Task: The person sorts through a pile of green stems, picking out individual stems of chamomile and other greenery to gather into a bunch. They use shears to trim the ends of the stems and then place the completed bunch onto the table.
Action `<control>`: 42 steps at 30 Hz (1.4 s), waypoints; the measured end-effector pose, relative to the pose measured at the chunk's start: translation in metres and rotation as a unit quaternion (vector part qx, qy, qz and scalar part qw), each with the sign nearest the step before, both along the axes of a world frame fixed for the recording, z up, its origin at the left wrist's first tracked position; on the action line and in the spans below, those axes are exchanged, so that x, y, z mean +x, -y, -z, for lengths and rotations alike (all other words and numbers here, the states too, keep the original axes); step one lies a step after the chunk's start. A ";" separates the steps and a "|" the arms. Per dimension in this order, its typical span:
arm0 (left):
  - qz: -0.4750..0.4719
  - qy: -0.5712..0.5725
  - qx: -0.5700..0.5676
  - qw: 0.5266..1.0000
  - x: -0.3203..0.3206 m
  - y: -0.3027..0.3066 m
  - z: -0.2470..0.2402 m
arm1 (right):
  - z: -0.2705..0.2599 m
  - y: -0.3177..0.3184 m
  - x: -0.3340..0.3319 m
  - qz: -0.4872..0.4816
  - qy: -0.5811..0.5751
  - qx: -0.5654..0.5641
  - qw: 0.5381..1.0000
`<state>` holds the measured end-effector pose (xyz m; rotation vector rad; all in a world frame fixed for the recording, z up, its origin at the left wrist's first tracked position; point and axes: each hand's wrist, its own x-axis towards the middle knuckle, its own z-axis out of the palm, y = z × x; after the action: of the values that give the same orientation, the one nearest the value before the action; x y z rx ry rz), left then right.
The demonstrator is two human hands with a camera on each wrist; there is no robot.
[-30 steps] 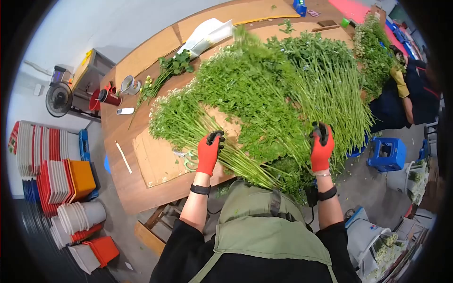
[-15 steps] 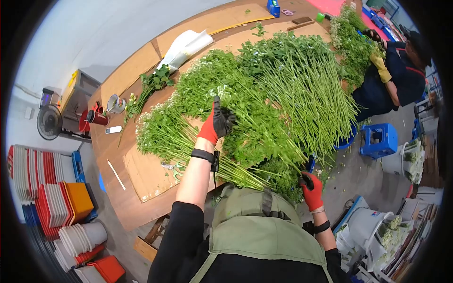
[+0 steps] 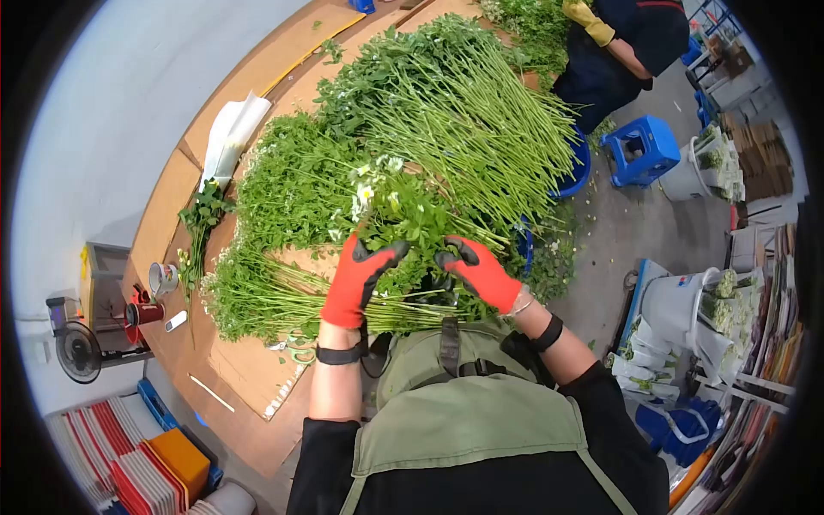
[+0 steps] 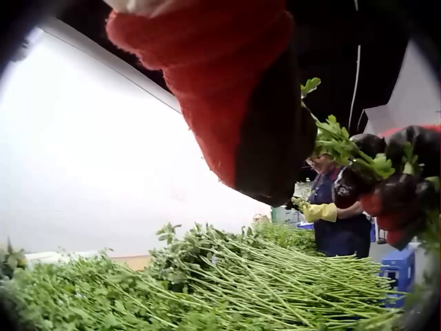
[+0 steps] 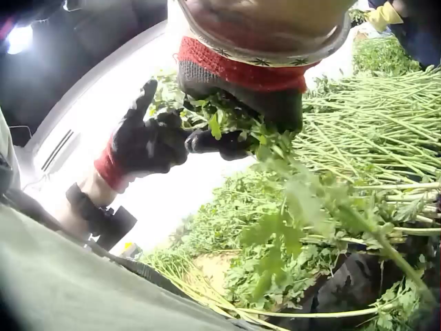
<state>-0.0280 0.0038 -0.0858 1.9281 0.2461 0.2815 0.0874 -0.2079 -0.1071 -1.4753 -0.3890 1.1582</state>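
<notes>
In front of the apron, both hands, in red gloves with black palms, are raised over the table. The right hand (image 3: pixel 483 273) grips leafy green flower stems (image 5: pixel 238 124), whose lower ends trail down past it. A spray of small white flowers (image 3: pixel 365 196) shows above the gloves in the head view. The left hand (image 3: pixel 356 279) has its fingers curled at the upper part of the same stems, one digit pointing up in the right wrist view; its grip is partly hidden. Beneath lie a pile of greens (image 3: pixel 292 172) and a bundle of cut stems (image 3: pixel 283 296).
A large row of long bare stems (image 3: pixel 489 120) covers the far right of the table. Scissors (image 3: pixel 300 350) lie on cardboard (image 3: pixel 249 378) at the left. A blue stool (image 3: pixel 642 150) stands on the floor at right, near another person (image 3: pixel 622 51) in yellow gloves.
The left hand reached forward over the greens, then came back beside the right hand. White flowers now show above both gloves. The head view has turned right.
</notes>
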 end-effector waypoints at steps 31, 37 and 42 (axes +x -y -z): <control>-0.103 -0.002 0.149 0.983 0.009 0.016 -0.004 | -0.069 -0.012 0.016 0.139 0.026 0.243 0.960; -0.144 0.049 -0.067 0.986 0.024 0.043 -0.048 | -0.045 -0.027 0.016 0.143 -0.012 0.199 0.969; -0.130 0.092 0.354 0.921 0.013 0.012 -0.034 | 0.010 0.003 0.027 0.207 0.059 0.161 0.963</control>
<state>-0.0150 -0.0078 -0.0517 2.5616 0.3026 0.8153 0.1140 -0.2107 -0.1169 -1.2635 -0.3140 0.6417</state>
